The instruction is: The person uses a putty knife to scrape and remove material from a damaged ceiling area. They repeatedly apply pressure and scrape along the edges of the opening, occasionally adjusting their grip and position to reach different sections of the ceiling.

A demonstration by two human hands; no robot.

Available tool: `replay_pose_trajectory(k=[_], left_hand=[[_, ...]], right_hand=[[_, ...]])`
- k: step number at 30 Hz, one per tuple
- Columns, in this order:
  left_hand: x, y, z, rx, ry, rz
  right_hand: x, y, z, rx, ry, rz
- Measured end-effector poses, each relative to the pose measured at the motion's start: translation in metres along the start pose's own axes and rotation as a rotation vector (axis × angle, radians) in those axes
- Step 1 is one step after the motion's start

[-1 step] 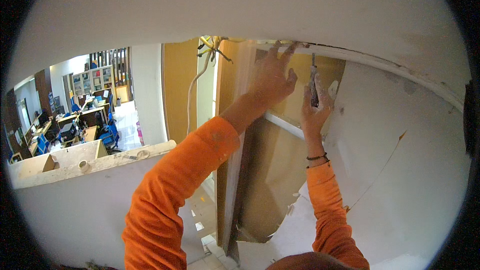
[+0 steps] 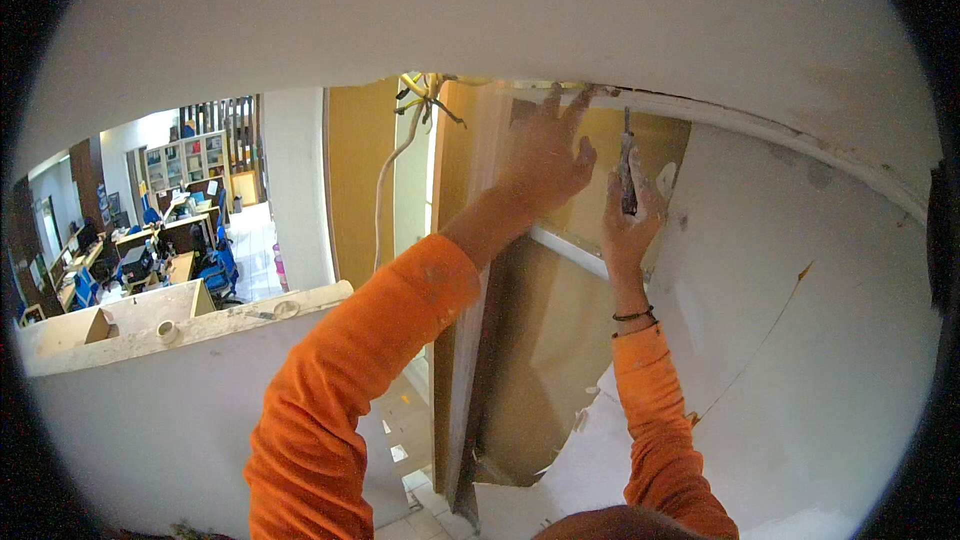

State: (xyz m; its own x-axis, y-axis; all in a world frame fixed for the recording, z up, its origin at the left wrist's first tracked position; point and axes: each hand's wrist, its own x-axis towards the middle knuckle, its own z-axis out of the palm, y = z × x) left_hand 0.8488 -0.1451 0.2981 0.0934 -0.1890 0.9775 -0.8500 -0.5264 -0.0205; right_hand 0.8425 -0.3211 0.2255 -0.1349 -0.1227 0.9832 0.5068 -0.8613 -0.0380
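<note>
My left hand (image 2: 547,155) reaches up to the edge of the ceiling, its fingers spread and the fingertips at a pale strip (image 2: 660,100) along a cracked joint. Beside it, slightly lower and to the right, my right hand (image 2: 632,220) is closed around a screwdriver (image 2: 628,165). The tool stands upright, its thin dark shaft pointing toward the strip and its handle smeared with whitish dirt. A gap separates the two hands. Behind them is an open wall cavity with a brown board (image 2: 535,340) and a white crossbar (image 2: 570,248).
Bare wires (image 2: 425,95) and a pale cable (image 2: 385,185) hang left of my left hand. A torn white wall panel (image 2: 790,320) curves along the right. At left, a low partition ledge (image 2: 235,315) carries a tape roll (image 2: 168,331); beyond are office desks and blue chairs.
</note>
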Motion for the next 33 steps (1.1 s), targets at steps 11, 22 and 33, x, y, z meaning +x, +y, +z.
replay_pose_trajectory(k=[11, 22, 33], left_hand=[[-0.062, 0.013, -0.008, 0.183, -0.248, 0.260], [-0.196, 0.057, -0.214, 0.403, -1.142, 0.653], [-0.110, 0.134, -0.365, 0.942, -0.924, 0.478]], right_hand=[[0.006, 0.006, 0.008, 0.045, 0.087, -0.046], [0.010, -0.003, 0.011, 0.193, 0.061, 0.155], [0.009, -0.014, 0.019, 0.397, 0.154, 0.244]])
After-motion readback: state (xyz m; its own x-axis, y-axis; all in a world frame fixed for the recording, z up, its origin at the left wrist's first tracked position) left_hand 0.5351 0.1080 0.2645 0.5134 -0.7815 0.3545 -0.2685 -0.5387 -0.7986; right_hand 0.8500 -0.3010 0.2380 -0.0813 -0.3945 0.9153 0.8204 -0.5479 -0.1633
